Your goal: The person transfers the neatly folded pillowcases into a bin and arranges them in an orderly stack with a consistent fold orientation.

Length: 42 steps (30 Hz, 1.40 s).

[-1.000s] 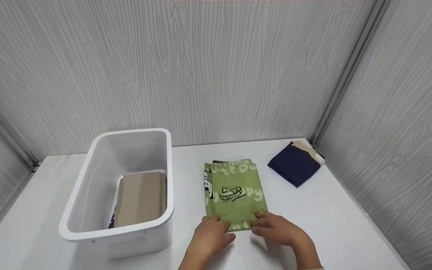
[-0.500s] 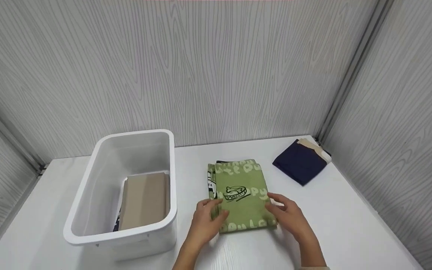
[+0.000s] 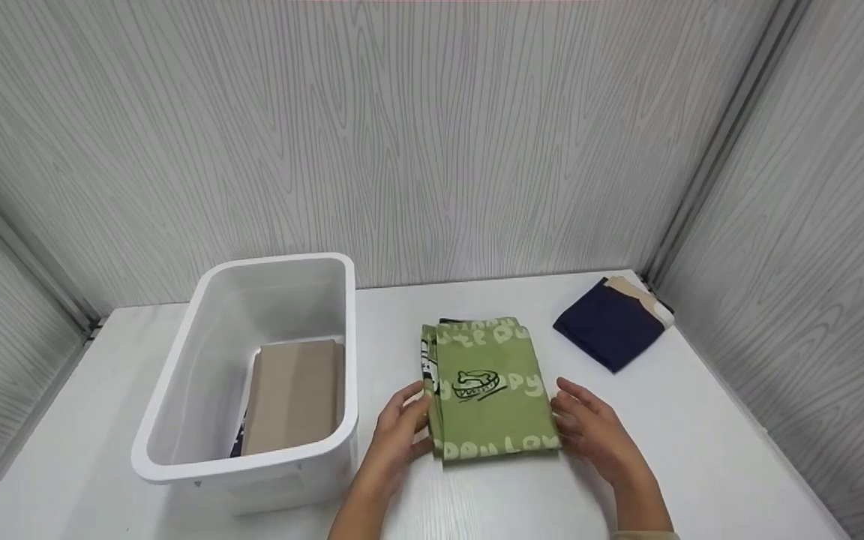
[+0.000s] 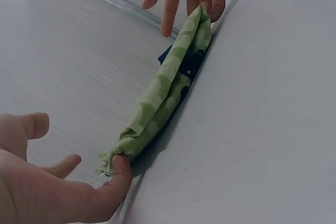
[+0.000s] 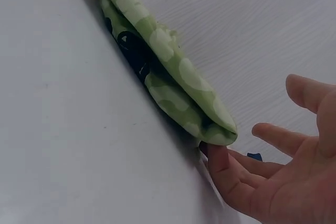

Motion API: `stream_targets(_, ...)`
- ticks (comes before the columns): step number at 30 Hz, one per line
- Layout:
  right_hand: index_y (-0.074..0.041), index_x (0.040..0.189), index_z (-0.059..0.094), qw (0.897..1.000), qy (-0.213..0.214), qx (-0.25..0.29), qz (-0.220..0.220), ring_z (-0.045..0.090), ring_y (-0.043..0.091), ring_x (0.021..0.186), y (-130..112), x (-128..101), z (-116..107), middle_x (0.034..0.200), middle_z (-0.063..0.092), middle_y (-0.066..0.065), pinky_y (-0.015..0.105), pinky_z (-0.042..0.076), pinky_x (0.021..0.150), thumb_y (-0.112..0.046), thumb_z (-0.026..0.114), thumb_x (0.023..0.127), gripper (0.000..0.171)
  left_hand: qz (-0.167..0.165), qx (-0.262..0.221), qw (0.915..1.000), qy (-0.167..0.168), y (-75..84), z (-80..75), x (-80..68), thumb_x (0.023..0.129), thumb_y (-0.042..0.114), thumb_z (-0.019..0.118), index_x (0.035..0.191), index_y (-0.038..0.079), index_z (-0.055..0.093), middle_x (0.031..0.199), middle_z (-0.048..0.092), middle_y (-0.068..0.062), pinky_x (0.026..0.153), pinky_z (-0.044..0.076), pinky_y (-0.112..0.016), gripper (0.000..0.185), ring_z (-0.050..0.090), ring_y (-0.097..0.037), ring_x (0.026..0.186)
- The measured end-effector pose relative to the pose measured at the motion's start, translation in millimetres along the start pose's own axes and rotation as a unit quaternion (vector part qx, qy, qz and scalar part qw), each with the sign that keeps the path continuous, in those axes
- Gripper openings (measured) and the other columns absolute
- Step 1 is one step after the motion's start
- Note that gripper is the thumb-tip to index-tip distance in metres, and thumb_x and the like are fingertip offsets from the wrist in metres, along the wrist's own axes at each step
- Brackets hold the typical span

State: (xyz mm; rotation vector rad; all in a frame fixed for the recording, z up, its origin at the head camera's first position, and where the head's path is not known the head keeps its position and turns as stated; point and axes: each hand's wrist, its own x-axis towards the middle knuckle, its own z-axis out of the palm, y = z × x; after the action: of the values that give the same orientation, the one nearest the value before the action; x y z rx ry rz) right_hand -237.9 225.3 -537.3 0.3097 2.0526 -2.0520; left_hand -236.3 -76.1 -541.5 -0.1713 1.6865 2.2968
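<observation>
A folded green cloth [image 3: 496, 409] with pale lettering and a black bowl drawing lies on the white table in front of me. My left hand [image 3: 400, 427] is at its left edge, fingers spread and one digit touching the cloth's corner in the left wrist view. On the opposite side, my right hand [image 3: 593, 427] has loose, spread fingers, with fingertips [image 5: 216, 156] tucked just under the cloth's corner. From the side, the green cloth [image 4: 163, 87] shows as a thick layered fold with dark print inside.
Left of the cloth stands a white plastic bin [image 3: 352, 352] holding a folded beige cloth [image 3: 293, 397]. A folded navy cloth [image 3: 608, 326] with a tan and white edge lies at the back right. Wood-grain panels [image 3: 432, 142] enclose the table's back and sides.
Both hands have moved from the green cloth's near edge out to its left and right sides. The cloth has shifted slightly right in view, as have the bin and navy cloth.
</observation>
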Motion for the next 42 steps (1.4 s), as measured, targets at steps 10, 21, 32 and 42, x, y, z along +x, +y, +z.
stream_targets(10,-0.011,0.154,0.035,1.000,-0.007,0.012,-0.004,0.057,0.035,0.125,3,6,0,0.147,0.047,0.023,0.047,0.052,0.096,-0.038,0.055,0.102,0.062,-0.018,-0.035,0.9978,-0.053,2.1,-5.6,-0.5,0.104,0.029,0.049,0.157,0.007,0.025,0.126,0.065,-0.018,0.085,0.054,-0.034,0.062,0.066,-0.022,0.104)
stream_targets(21,-0.011,0.154,0.035,1.000,-0.005,-0.011,-0.005,0.058,0.033,0.124,3,4,-4,0.145,0.049,0.025,0.046,0.048,0.101,-0.042,0.054,0.101,0.065,-0.026,-0.073,0.9935,-0.084,-2.1,-10.5,3.8,0.104,0.032,0.049,0.156,0.009,0.025,0.147,0.048,-0.024,0.089,0.056,-0.046,0.062,0.062,-0.032,0.118)
stream_targets(32,-0.012,0.155,0.034,1.000,-0.011,-0.021,-0.003,0.056,0.035,0.126,4,4,-4,0.151,0.042,0.027,0.045,0.048,0.100,-0.040,0.053,0.102,0.063,-0.035,-0.062,0.9941,-0.082,-4.6,-11.5,4.2,0.102,0.037,0.052,0.158,0.011,0.025,0.145,0.048,-0.022,0.086,0.057,-0.044,0.067,0.063,-0.028,0.110)
stream_targets(42,-0.013,0.155,0.035,1.000,-0.014,-0.017,0.008,0.061,0.029,0.118,7,4,-2,0.149,0.045,0.022,0.040,0.052,0.093,-0.040,0.056,0.101,0.064,-0.030,-0.062,0.9928,-0.098,-8.0,-14.0,3.2,0.104,0.036,0.050,0.158,0.009,0.021,0.143,0.050,-0.023,0.093,0.054,-0.041,0.068,0.062,-0.027,0.114)
